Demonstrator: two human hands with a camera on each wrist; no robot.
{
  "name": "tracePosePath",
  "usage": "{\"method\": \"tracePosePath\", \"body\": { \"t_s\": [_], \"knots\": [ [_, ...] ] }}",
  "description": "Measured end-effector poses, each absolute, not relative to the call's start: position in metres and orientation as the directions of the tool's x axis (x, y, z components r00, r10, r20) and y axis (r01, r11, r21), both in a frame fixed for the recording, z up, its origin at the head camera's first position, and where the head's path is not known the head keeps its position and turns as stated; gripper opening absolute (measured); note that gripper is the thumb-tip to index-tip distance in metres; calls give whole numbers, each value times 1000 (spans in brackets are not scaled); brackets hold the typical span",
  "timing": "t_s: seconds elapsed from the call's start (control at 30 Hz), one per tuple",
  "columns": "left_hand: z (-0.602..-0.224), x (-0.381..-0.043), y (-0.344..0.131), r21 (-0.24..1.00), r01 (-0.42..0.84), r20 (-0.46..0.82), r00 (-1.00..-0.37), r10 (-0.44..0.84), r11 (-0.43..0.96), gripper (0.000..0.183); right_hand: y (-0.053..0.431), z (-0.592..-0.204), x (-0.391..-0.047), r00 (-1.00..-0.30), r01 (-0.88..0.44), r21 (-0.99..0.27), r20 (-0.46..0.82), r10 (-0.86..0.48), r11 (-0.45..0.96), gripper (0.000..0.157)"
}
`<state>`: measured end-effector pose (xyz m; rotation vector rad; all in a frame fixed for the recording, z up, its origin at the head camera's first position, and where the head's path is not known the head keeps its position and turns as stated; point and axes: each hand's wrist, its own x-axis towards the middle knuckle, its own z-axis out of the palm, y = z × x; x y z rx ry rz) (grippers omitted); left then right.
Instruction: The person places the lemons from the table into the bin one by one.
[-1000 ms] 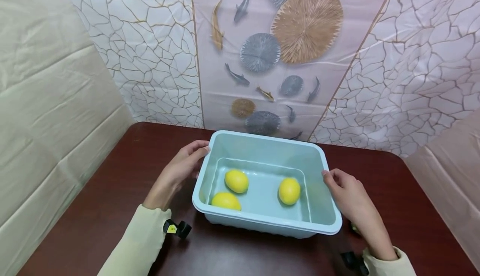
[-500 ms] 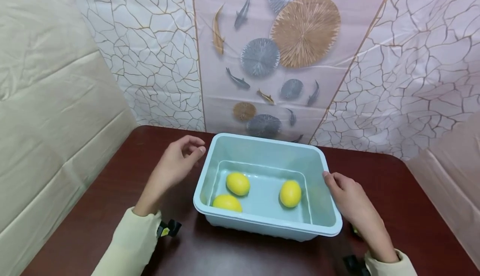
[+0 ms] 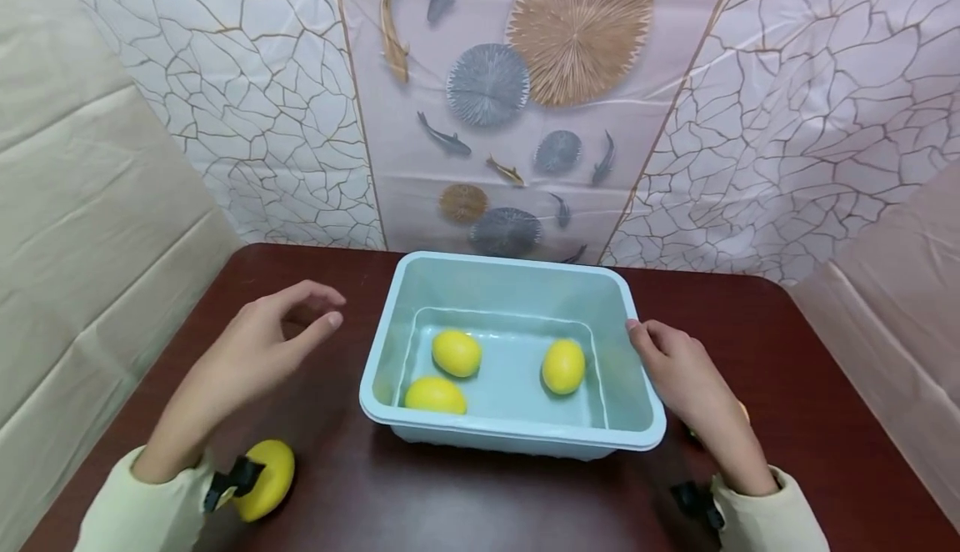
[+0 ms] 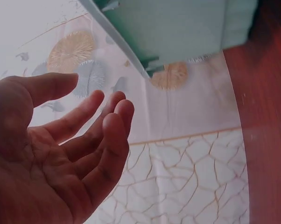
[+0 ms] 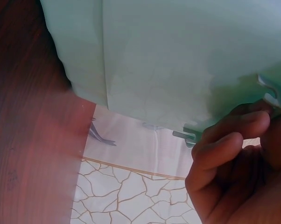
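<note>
A light blue plastic basin (image 3: 517, 434) stands on the dark table. Inside it lie three lemons: one at the back left (image 3: 456, 353), one at the front left (image 3: 435, 395) and one on the right (image 3: 563, 366). My right hand (image 3: 678, 368) pinches the basin's right rim between thumb and fingers; in the right wrist view its fingers (image 5: 220, 149) curl at the rim. Apart from the basin, to its left, my left hand (image 3: 258, 343) is in the air with loosely bent fingers and nothing in them. The left wrist view shows its bare palm (image 4: 42, 163).
Beside the left wrist lies a yellow rounded object (image 3: 272, 479), partly covered by the black wrist camera (image 3: 236, 479). Something small and yellowish (image 3: 744, 412) is mostly hidden behind the right forearm. Patterned cloth (image 3: 487, 160) hangs behind the table's far edge.
My left hand has let go of the basin's left rim and moved left and towards me. A yellow object has come into sight by that wrist. The right hand keeps its hold.
</note>
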<state>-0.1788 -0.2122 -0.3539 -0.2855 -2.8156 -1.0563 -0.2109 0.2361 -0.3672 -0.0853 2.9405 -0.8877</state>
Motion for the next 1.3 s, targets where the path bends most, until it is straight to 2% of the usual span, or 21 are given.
{"method": "tracePosePath", "body": {
  "t_s": [0.23,0.37,0.43,0.53,0.6,0.73,0.8,0.9,1.03,1.17,1.3],
  "knots": [
    [-356,-158,-228,544,297,201,-954,222,785,20,236,-368,-209,-997,-34,-555,-43,-69,831,56],
    [-360,-146,-238,475,385,198,-923,330,791,29,235,-367,-210,-998,-32,-556,-34,-61,831,54],
    [-364,-140,-243,400,436,189,-900,393,806,38,235,-367,-210,-998,-26,-558,-37,-56,829,54],
    [-373,-132,-252,291,483,110,-874,472,826,52,236,-367,-211,-998,-16,-568,-47,-51,823,54],
    [-381,-130,-257,258,476,-2,-870,493,841,61,235,-367,-212,-997,-10,-570,-54,-50,821,54],
    [-401,-127,-260,312,404,-237,-843,483,860,74,236,-369,-210,-997,3,-565,-64,-41,825,54],
    [-412,-124,-261,324,388,-278,-832,479,863,77,236,-371,-209,-997,7,-566,-68,-38,824,54],
    [-425,-119,-266,345,403,-285,-816,503,848,75,236,-373,-209,-997,10,-568,-69,-36,823,54],
    [-438,-117,-273,404,461,-274,-763,585,790,61,236,-372,-207,-997,15,-570,-72,-32,821,53],
    [-448,-117,-278,422,599,-146,-696,703,681,55,236,-370,-207,-997,3,-573,-61,-39,820,52],
    [-452,-119,-280,430,625,-108,-681,724,652,54,236,-368,-208,-997,2,-578,-60,-39,816,53]
  ]
}}
